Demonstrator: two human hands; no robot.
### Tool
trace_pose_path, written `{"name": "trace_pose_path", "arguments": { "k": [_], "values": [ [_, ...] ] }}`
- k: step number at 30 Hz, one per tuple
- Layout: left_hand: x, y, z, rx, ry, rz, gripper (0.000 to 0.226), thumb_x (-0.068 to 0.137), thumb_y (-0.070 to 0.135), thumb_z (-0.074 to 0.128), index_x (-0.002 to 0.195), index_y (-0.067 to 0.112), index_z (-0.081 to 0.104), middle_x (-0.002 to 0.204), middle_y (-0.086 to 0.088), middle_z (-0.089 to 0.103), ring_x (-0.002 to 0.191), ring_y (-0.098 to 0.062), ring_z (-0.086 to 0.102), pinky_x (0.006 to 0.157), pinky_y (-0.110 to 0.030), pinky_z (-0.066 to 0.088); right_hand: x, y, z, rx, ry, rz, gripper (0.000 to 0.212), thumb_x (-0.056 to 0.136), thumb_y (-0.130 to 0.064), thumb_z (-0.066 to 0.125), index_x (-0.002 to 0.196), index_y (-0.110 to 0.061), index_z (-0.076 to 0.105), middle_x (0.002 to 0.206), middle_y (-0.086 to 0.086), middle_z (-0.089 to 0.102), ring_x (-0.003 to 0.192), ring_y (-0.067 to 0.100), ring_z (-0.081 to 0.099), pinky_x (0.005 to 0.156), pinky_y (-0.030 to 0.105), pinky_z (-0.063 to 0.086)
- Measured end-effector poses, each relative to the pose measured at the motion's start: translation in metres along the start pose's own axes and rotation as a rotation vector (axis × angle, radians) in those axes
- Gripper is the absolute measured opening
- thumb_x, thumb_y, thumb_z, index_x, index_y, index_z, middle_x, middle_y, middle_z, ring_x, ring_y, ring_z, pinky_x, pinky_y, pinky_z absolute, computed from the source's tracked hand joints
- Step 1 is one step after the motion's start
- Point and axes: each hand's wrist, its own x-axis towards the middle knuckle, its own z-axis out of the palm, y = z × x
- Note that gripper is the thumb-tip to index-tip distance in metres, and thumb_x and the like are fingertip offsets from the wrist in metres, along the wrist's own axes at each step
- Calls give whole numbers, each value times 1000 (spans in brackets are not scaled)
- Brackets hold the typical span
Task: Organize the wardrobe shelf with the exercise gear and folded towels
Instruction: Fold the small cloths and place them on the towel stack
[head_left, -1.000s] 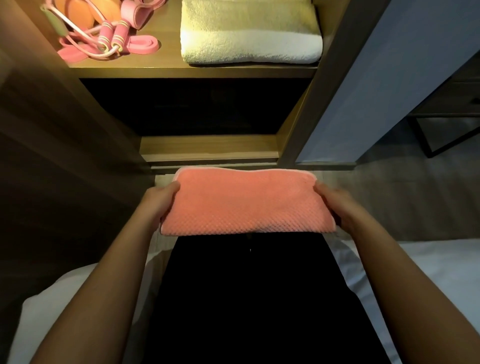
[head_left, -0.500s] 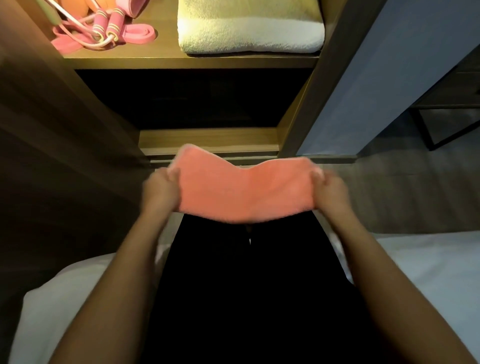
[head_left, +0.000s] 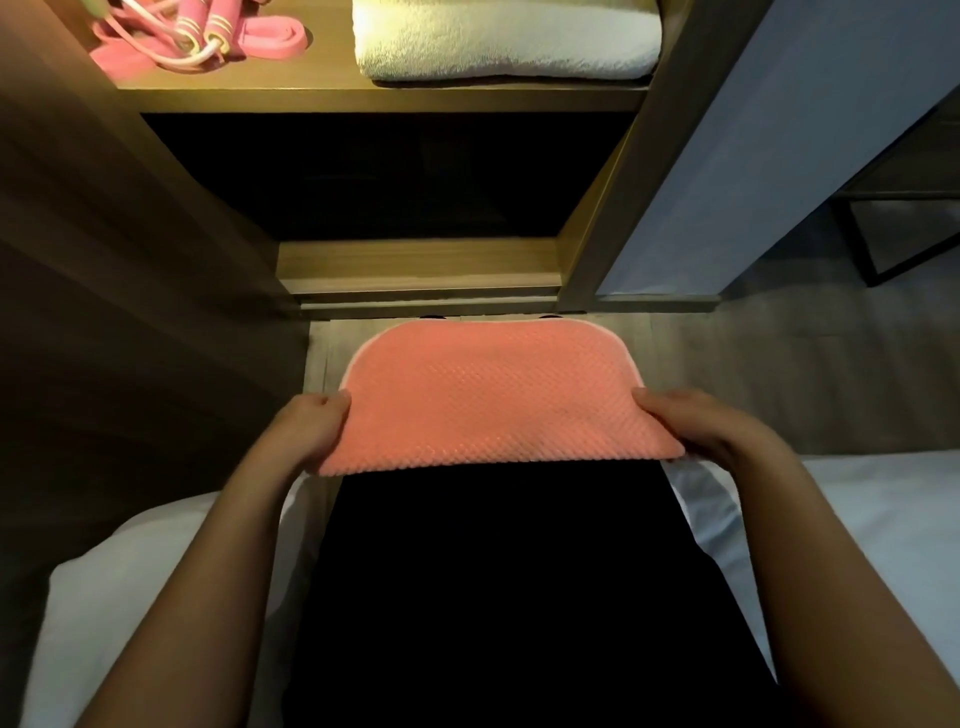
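A folded salmon-pink waffle towel (head_left: 493, 400) lies flat over my lap, in front of the open wardrobe. My left hand (head_left: 306, 434) pinches its near left corner. My right hand (head_left: 698, 426) grips its near right corner, thumb on top. On the lit wooden shelf (head_left: 332, 78) above, a folded cream-white towel (head_left: 506, 41) lies at the right. Pink exercise gear, a skipping rope with pink handles (head_left: 200, 31) and a pink resistance band (head_left: 260, 39), is heaped at the shelf's left.
Below the shelf is a dark open compartment (head_left: 384, 176) with a wooden base ledge (head_left: 415, 265). A grey wardrobe door (head_left: 769, 135) stands open at the right. White bedding (head_left: 857, 519) lies on both sides of my dark-clothed legs.
The towel, lifted and sagging in the middle half a second ago, is now spread flat and lower. Both hands have shifted to its near corners.
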Motion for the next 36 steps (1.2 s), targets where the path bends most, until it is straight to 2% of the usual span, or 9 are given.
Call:
{"name": "trace_pose_path", "arguments": {
  "k": [5,8,11,14,21,25,29,32,36],
  "values": [
    [10,22,2,-221,6,-160,58,97,63,27,114,13,52,103,-12,57,85,-26,55,64,-37,42,16,-23,11,241,65,-4,57,96,-52,48,128,-7,58,130,13,59,114,30,57,95,39,45],
    [15,24,1,-210,128,-66,46,101,47,38,121,9,55,100,-8,56,81,-21,54,61,-34,41,22,-26,13,162,274,-85,49,101,-41,44,128,-2,55,123,17,59,109,31,57,90,39,46],
    [12,19,-6,-155,172,33,34,101,42,42,111,12,56,92,-4,53,78,-17,51,56,-31,35,19,-15,-3,102,362,-151,39,101,-36,45,113,-2,61,112,18,62,99,29,57,87,38,46],
    [5,13,-1,-133,200,96,33,101,42,43,101,12,57,94,-6,56,80,-18,53,58,-31,36,16,1,-6,57,348,-137,43,100,-37,46,115,0,61,115,19,62,104,33,58,94,47,47],
    [3,21,4,-209,135,2,42,99,51,38,106,13,56,98,-8,58,85,-22,56,66,-33,41,15,2,10,130,98,16,64,100,-54,36,134,-3,52,132,19,55,112,32,54,93,40,42],
    [5,36,0,-342,9,-151,59,93,67,33,110,16,56,101,-11,61,91,-26,59,81,-40,44,18,-12,12,282,34,61,55,99,-54,38,123,-9,59,110,9,63,92,23,58,78,35,44],
    [13,40,7,-462,334,65,36,97,46,49,105,13,61,99,-5,62,84,-16,58,74,-35,48,22,-20,16,323,322,-150,36,102,-40,42,109,-9,60,92,3,62,79,14,58,62,28,42],
    [13,38,5,-486,444,167,26,98,38,51,98,15,61,89,1,58,77,-12,54,64,-28,43,22,-23,13,321,471,-240,28,103,-32,42,101,-10,58,95,7,61,78,12,54,64,29,42],
    [13,39,7,-502,364,126,27,98,39,50,97,14,61,88,0,57,79,-15,53,62,-27,40,27,-18,17,258,361,-162,37,103,-33,38,110,-6,61,89,6,59,79,17,55,68,31,44]
  ]
}}
